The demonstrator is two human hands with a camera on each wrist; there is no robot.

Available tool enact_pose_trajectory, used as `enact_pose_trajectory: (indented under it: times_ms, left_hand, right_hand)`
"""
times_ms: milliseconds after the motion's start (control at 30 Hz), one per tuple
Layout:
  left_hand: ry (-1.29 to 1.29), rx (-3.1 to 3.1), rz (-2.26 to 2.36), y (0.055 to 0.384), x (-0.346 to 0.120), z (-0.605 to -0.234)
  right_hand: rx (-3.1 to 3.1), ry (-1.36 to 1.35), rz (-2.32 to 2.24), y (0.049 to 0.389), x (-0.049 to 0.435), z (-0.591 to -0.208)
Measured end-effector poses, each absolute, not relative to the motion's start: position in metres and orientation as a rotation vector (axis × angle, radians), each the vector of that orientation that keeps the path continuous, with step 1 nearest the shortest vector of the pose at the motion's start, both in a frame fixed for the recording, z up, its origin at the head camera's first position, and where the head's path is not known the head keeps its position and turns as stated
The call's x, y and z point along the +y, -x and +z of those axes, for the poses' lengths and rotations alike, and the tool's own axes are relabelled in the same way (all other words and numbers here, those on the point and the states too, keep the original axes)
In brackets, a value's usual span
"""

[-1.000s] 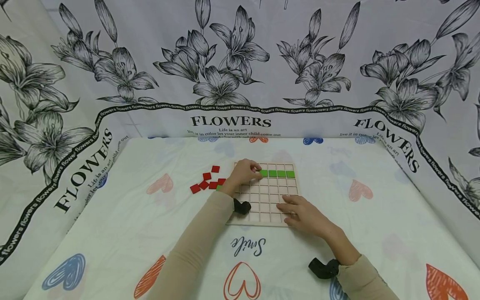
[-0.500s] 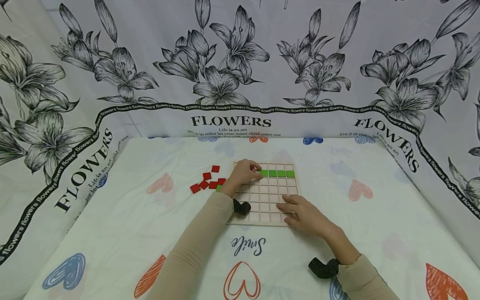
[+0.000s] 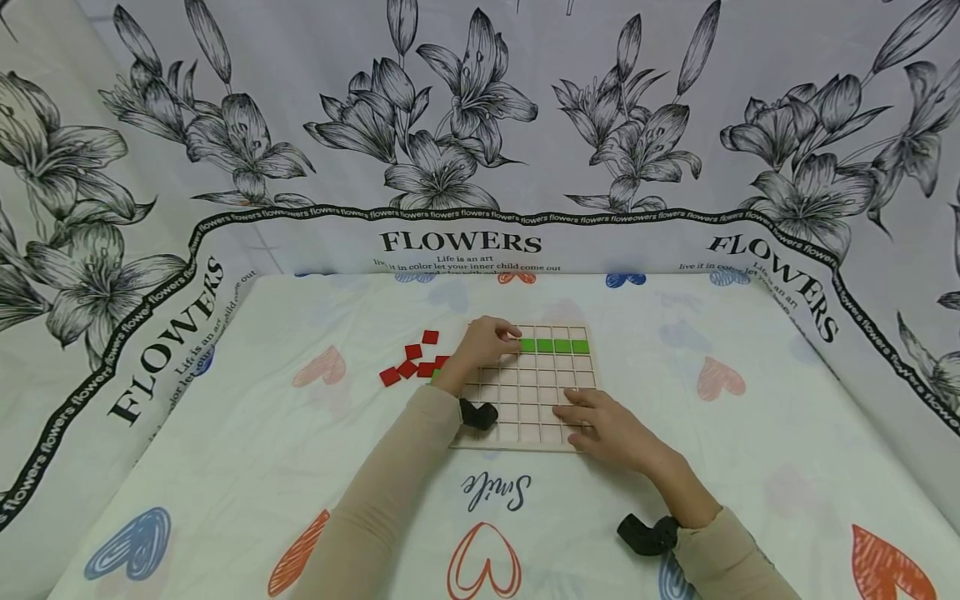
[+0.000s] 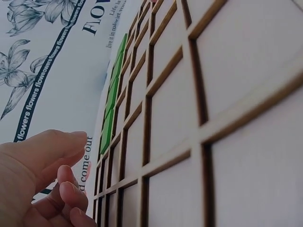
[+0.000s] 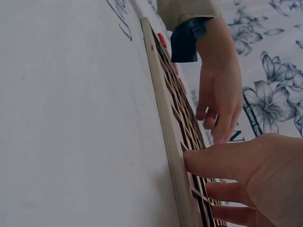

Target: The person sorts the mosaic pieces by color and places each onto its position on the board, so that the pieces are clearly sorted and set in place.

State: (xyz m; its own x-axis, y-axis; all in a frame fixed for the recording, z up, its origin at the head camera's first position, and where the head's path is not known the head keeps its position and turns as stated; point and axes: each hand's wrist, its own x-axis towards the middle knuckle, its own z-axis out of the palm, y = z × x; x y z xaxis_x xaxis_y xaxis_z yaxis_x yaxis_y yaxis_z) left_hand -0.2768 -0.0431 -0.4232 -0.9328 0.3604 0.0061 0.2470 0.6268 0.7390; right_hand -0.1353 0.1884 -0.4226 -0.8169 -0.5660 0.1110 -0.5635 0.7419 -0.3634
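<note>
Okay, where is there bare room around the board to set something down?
Widest is the cloth right of the board, past the right hand. The strip between the board and the curtain is bare too. Crowded: just left of the board, where red tiles lie, and the board's far end, with green tiles and the left hand.

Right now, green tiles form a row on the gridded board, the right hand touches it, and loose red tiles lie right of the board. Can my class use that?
Not quite: the head view shows the loose red tiles lying left of the gridded board, not right. The green tiles form a row on it, and the right hand touches it.
</note>
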Motion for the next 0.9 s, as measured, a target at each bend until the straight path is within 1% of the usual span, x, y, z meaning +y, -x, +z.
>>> enact_pose_trajectory:
  times_ms: [600,900]
  left_hand:
    - [-0.45,2.697,1.161,0.272,-0.064,-0.41]
    - [-0.482,2.714,1.158,0.265,-0.075,-0.405]
  right_hand:
    - [2.939,0.969,-0.6,0.135,0.188,-0.423]
    - [2.942,0.982,-0.59,0.135,0.189,-0.423]
